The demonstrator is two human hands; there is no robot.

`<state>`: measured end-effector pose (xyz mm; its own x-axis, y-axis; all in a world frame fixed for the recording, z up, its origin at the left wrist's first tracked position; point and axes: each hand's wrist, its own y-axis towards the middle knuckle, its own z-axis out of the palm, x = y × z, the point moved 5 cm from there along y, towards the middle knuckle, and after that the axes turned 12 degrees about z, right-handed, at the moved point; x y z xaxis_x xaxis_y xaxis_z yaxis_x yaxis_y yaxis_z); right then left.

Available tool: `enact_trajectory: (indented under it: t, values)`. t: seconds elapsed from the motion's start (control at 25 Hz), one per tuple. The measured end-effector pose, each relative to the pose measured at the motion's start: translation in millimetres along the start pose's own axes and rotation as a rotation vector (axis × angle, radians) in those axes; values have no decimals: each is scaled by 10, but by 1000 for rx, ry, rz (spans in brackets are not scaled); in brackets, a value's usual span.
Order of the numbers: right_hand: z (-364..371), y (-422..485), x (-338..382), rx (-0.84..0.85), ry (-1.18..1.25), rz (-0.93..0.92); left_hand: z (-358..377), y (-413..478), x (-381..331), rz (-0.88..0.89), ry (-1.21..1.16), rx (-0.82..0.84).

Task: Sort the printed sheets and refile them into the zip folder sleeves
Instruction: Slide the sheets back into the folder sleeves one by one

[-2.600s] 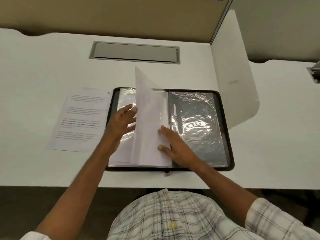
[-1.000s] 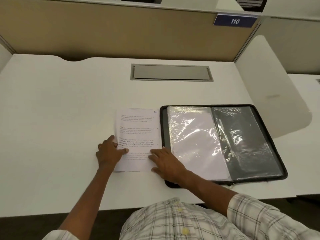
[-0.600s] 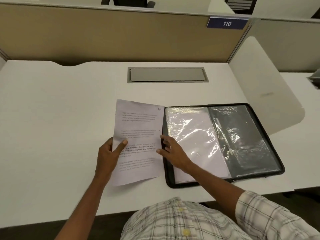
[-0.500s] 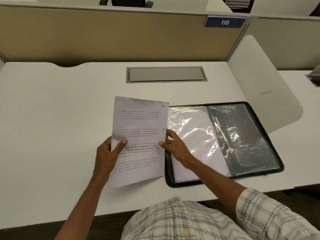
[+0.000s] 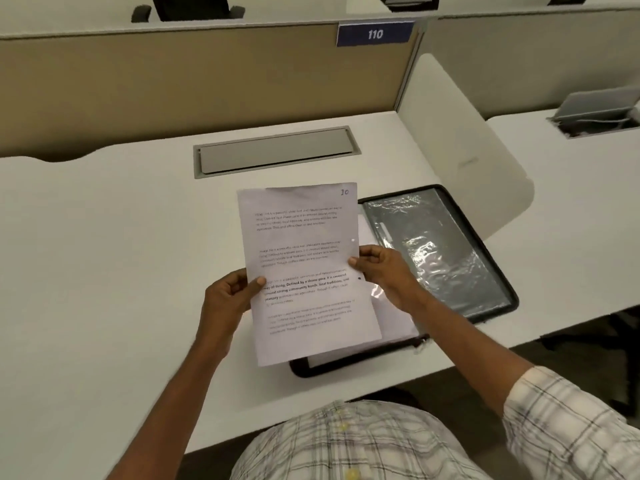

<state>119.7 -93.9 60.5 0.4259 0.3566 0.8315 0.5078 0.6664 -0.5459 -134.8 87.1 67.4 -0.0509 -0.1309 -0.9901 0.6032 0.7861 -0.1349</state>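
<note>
- While it is raised clear of the bench (image 5: 104, 258), the printed sheet (image 5: 304, 271) is held by both side edges over the middle of the front half, its face turned towards the camera.
- The sheet's left edge is pinched by the left hand (image 5: 227, 303), with the thumb laid on the printed face and the fingers (image 5: 228, 282) curled behind the paper.
- The right edge is grasped in the same way by the right hand (image 5: 389, 275), thumb on the front and the other digits bent round the back.
- Four blocks of text are carried by the sheet, the third partly in bold, and "10" is handwritten at its top right corner.
- The zip folder (image 5: 487, 254) is laid open and flat towards the bench's right edge, with its near corner close to the front edge.
- Its right half is covered by a crinkled clear sleeve (image 5: 440, 251) over a dark lining; the left half, where white paper (image 5: 394, 318) is seen, is largely hidden by the sheet and the right hand.
- A grey cable hatch (image 5: 277, 150) is set into the bench near the back edge, below a tan partition (image 5: 173, 81) with a blue plate (image 5: 375, 33) marked "110".
</note>
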Motion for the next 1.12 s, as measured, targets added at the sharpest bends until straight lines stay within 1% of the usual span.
enact_trajectory:
  t: [0.08,0.2,0.32,0.36,0.44,0.48,0.52,0.56,0.64,0.72,0.8,0.84,0.88,0.96,1.0,1.04,1.08,1.12]
  values:
    - [-487,21,64,-31,7,23,420,94,29,4,6,58]
    - [-1172,88,175,-15,-15,53,1109,271,71,9,30,119]
    - [-1736,235,273,-3,-13,73,1702,468,139,11,81,96]
    - [-1896,310,310,16,-24,92,1877,550,151,23,130,76]
    - [-2221,509,382,39,-83,124,2237,731,172,110,336,72]
    - [-2343,611,416,31,-125,133,2407,806,160,160,435,89]
    - [-2468,711,458,2,-155,140,2553,904,169,172,494,78]
    - [-2579,792,496,-50,-167,143,2652,987,198,146,486,49]
    - [-2757,956,557,-147,-166,129,2786,1050,305,40,390,-45]
    - [-2832,1087,616,-203,-138,112,2869,1057,394,-20,350,-114]
    - [-2840,1236,676,-235,-109,94,2905,1070,481,-43,287,-157]
    - [-2815,1302,723,-245,-94,79,2912,1043,530,-61,208,-195]
    - [-2781,1356,801,-257,-69,59,2897,995,573,-82,97,-270]
    - [-2711,1495,991,-273,-2,17,2819,908,625,-91,-133,-476]
    - [-2685,1586,1082,-269,41,11,2783,898,640,-63,-160,-550]
    - [-2664,1672,1168,-267,78,10,2785,893,633,-24,-110,-574]
    - [-2644,1767,1251,-282,99,1,2823,903,624,24,-28,-549]
    - [-2621,1849,1345,-311,101,-13,2908,928,585,71,84,-483]
